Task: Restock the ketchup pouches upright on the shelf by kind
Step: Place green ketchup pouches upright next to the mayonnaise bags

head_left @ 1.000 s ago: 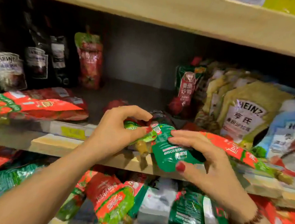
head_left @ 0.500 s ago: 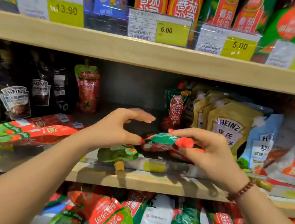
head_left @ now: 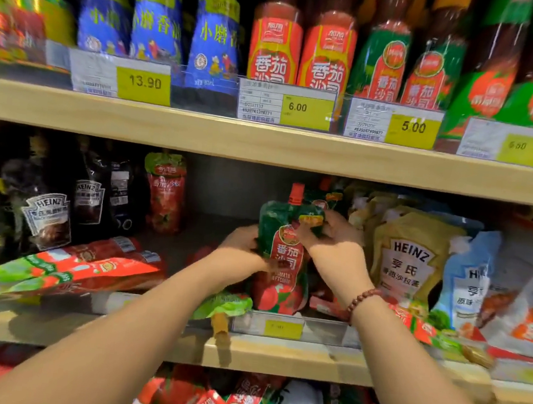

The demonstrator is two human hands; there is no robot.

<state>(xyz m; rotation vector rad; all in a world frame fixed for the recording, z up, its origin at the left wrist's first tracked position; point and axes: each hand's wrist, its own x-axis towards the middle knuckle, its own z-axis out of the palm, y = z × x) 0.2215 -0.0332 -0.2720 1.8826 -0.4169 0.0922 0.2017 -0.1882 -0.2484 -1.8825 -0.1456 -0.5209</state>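
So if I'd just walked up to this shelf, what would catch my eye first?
Probably the green and red ketchup pouch at the middle of the centre shelf, held upright with its red cap on top, the left hand on one side and the right hand on the other. Next, the red pouches lying flat at the left, and the yellow price tags along the shelf above.

The ketchup pouch (head_left: pixel 284 255) is seen as glossy, crinkled plastic film. The shelf (head_left: pixel 263 146) edge is faced in pale, matt wood. Price tags (head_left: pixel 286 105) are printed paper behind clear plastic.
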